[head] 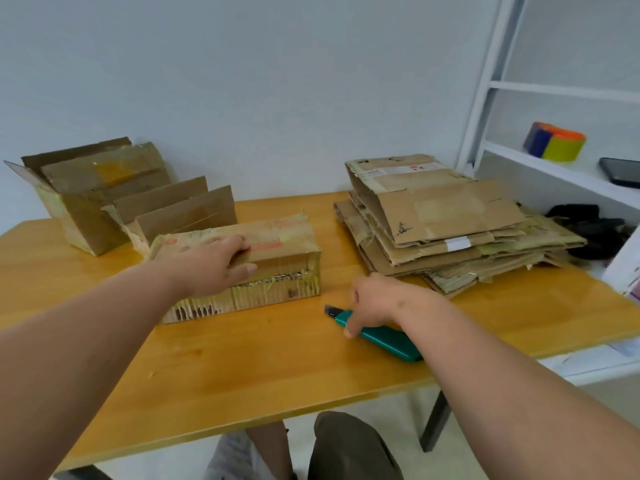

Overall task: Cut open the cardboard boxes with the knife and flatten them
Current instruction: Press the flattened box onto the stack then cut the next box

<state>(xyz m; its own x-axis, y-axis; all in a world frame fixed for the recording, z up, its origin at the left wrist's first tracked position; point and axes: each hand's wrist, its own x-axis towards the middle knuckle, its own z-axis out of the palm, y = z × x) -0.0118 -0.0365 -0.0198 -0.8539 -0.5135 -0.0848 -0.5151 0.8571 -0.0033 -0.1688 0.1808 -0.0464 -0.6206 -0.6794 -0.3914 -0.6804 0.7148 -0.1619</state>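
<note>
A taped, closed cardboard box (277,265) lies in the middle of the wooden table (242,368). My left hand (214,265) rests on its top and near edge, fingers laid over the lid and thumb along the front. A green utility knife (384,337) with a short blade tip lies on the table to the right of the box. My right hand (374,303) hovers over the knife's front end, one finger pointing down beside the handle, not gripping it. Two opened boxes (104,202) stand at the back left. A stack of flattened boxes (450,223) lies at the back right.
A white shelf unit (519,161) stands to the right, holding a coloured tape roll (554,142), a dark phone (621,171) and black straps (588,223). My knees show below the table's front edge.
</note>
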